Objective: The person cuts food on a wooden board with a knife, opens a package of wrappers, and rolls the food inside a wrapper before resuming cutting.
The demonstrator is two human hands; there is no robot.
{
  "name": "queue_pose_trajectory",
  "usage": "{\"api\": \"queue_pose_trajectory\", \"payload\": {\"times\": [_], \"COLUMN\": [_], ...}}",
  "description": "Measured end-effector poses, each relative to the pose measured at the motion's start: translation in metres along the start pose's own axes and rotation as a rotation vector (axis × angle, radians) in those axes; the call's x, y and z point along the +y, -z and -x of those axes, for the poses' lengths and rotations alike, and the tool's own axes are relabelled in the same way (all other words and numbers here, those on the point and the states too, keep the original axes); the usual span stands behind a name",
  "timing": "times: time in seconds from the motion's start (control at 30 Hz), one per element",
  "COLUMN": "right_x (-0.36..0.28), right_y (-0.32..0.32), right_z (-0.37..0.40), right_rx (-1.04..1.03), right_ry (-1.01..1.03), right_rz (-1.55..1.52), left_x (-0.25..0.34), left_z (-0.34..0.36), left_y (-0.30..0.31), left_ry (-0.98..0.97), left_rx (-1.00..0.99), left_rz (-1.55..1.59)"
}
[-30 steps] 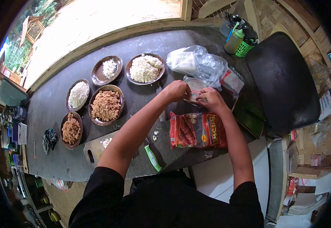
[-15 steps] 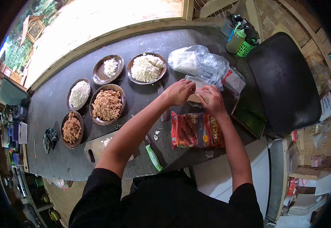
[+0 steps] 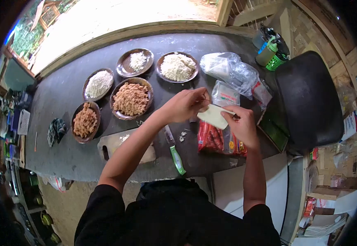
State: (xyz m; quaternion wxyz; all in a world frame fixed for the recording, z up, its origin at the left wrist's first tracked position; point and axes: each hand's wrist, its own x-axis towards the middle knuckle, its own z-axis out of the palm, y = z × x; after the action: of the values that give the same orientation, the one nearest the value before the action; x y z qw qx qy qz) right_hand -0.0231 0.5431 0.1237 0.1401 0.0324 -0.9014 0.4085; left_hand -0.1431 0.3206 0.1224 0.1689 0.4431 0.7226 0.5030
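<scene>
A pale, cream-coloured flat rectangular block (image 3: 213,117) is held up over the table's right half, tilted. My right hand (image 3: 243,124) grips its right end between thumb and fingers. At the upper left corner, the bent fingers of my left hand (image 3: 189,104) pinch its edge. Just behind it lies a clear plastic packet with printed lettering (image 3: 225,94). Below the block is a red printed packet of sausages (image 3: 211,140), partly covered by the block and my right hand. A green-handled knife (image 3: 177,159) rests to the left of that packet.
Brown plates of crumbly brown filling (image 3: 131,99) and white flour-like powder (image 3: 178,67) stand at the left and back. A cutting board (image 3: 147,155) sits under my left forearm. Plastic bags (image 3: 232,69), a squeeze bottle (image 3: 265,54) and a black chair (image 3: 310,98) are right.
The pale block has come into clear view between my hands, raised above the red packet. My right hand has moved down and right. The camera view has shifted a little.
</scene>
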Motion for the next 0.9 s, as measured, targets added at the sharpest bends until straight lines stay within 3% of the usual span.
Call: {"api": "queue_pose_trajectory", "payload": {"times": [0.13, 0.2, 0.27, 0.33, 0.4, 0.5, 0.57, 0.7, 0.9], "right_x": [-0.049, -0.065, -0.081, -0.110, -0.127, -0.149, -0.151, -0.153, -0.138], "right_y": [-0.050, -0.091, -0.135, -0.171, -0.210, -0.254, -0.280, -0.310, -0.320], "right_z": [0.002, 0.007, 0.015, 0.025, 0.036, 0.047, 0.053, 0.062, 0.058], "right_rx": [-0.127, -0.154, -0.244, -0.344, -0.409, -0.482, -0.393, -0.205, -0.165], "right_ry": [0.025, 0.059, 0.056, -0.019, -0.039, -0.133, 0.188, 0.435, 0.464], "right_rz": [-0.077, -0.120, -0.253, -0.266, -0.343, -0.345, -0.111, 0.042, 0.217], "left_x": [0.001, 0.003, 0.004, -0.007, -0.004, -0.026, -0.034, -0.051, -0.076], "left_z": [0.081, 0.129, 0.177, 0.223, 0.262, 0.314, 0.338, 0.357, 0.352], "left_y": [0.028, 0.044, 0.058, 0.062, 0.071, 0.070, 0.071, 0.071, 0.070], "left_ry": [0.157, 0.133, 0.308, 0.293, 0.537, 0.547, 0.567, 0.570, 0.322], "left_rx": [0.077, 0.134, 0.107, 0.217, 0.251, 0.353, 0.404, 0.418, 0.415], "left_rz": [0.210, 0.129, 0.022, 0.089, -0.068, -0.088, -0.118, -0.204, -0.502]}}
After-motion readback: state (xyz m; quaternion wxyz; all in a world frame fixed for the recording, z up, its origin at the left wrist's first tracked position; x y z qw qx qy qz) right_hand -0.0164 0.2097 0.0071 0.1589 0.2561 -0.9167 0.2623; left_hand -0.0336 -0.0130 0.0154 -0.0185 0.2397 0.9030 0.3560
